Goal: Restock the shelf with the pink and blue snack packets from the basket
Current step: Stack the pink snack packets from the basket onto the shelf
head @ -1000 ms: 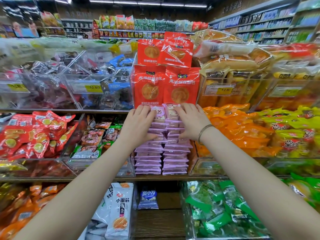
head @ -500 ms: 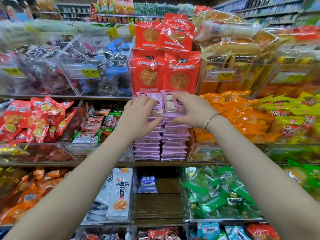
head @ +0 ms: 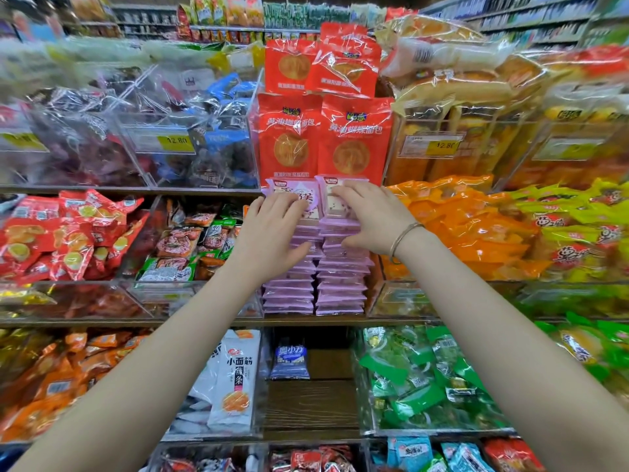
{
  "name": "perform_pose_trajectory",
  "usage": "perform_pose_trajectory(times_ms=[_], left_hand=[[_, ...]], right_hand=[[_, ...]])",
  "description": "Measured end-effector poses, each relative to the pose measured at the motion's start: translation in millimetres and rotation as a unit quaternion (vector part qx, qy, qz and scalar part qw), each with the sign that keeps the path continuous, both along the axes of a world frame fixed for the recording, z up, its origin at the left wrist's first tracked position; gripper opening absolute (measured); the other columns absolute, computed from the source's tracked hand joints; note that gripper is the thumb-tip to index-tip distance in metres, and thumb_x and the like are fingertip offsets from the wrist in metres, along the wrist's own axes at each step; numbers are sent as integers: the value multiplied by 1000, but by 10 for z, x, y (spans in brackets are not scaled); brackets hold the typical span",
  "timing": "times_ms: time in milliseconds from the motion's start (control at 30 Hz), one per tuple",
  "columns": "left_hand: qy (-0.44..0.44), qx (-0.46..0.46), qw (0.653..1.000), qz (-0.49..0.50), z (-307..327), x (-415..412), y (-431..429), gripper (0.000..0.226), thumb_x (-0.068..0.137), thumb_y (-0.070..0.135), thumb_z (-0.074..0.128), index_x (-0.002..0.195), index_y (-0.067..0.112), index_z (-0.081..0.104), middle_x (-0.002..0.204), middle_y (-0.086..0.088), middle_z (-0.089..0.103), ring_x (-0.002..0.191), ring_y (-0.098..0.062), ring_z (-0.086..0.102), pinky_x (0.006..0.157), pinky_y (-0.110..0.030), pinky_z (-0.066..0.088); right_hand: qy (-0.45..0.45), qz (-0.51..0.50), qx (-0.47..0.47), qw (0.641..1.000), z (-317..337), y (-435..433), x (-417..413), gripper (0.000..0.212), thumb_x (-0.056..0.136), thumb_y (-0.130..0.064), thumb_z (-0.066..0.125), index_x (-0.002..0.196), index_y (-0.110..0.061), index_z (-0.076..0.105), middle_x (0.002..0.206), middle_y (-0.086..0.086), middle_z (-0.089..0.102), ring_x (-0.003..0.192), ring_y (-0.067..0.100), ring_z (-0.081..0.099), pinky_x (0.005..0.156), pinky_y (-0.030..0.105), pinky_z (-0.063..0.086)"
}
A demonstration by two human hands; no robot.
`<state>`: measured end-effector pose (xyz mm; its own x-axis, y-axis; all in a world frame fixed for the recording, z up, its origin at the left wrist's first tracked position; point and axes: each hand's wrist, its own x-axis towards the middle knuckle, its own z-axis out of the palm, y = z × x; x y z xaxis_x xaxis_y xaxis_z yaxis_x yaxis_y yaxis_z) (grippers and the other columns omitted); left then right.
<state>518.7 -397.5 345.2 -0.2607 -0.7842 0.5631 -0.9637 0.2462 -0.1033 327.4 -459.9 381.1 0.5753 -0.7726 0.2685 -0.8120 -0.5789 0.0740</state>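
- Shelving (head: 204,322) of clear bins fills the view; the pink snack packets (head: 340,291) sit at the centre of its middle tier.
- Orange packets (head: 469,226) are heaped in the bin just right of the pink snack packets, close against that side.
- Green packets (head: 418,379) fill the bin below and to the right of them.
- Red packets (head: 51,233) lie well to their left on the same tier.
- Red bread packs (head: 323,137) stand upright directly above them, with their lower edges just behind the topmost pink wrappers, crowding the space overhead.
- The pink snack packets form two tall, neat stacks that touch side by side, flat lilac-pink wrappers with their edges outward. Each top packet tilts up, showing a red logo and a white panel.
- Left hand (head: 272,233): its fingers curl over the left stack's top and its thumb presses the front lower down, clamping the upper packets.
- Right hand (head: 371,219): it has the same grip on the right stack.
- White packet (head: 235,379): below and to the left of them.
- Blue packet (head: 289,362): it stands alone directly below them on a dark wooden board.
- Bracelet (head: 405,233): on the right wrist, just right of the stacks.
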Motion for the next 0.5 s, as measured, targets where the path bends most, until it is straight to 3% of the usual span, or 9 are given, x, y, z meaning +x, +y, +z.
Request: perform_pose_trajectory(times_ms=[200,267,367,433,500], left_hand=[[32,-39,998,-35,56,-34,118,51,84,37,65,123,5,56,126,-12,56,121,-32,50,102,-45,34],[74,-71,993,-56,88,-74,260,47,86,34,63,121,4,58,123,-13,58,118,-31,52,100,-43,37],[252,-81,960,-95,-13,-139,651,38,88,36,55,114,8,58,109,-2,59,105,-15,53,92,-24,40],[371,-25,925,-82,-246,-181,984,28,89,34,56,110,16,57,101,9,56,96,-2,53,83,-10,39],[462,54,885,-37,-595,-209,1315,10,90,24,62,99,26,59,96,13,60,88,3,56,77,-8,43]], right_hand=[[-44,9,21,999,52,115,-56,84,82,-44,64,148,-18,20,155,2,21,142,20,20,117,40,19],[-101,28,13,994,39,250,-95,75,87,-42,59,148,-14,23,154,3,23,142,19,20,118,36,18],[-249,80,21,965,-93,621,-190,58,91,-33,57,141,-13,38,148,4,37,138,16,30,113,26,21],[-332,102,59,936,-288,930,-274,48,91,-30,56,136,-15,45,138,-1,47,128,8,41,106,19,30],[-408,98,152,895,-558,1245,-349,42,93,-28,53,133,-18,48,130,-6,54,118,0,49,98,13,39]])
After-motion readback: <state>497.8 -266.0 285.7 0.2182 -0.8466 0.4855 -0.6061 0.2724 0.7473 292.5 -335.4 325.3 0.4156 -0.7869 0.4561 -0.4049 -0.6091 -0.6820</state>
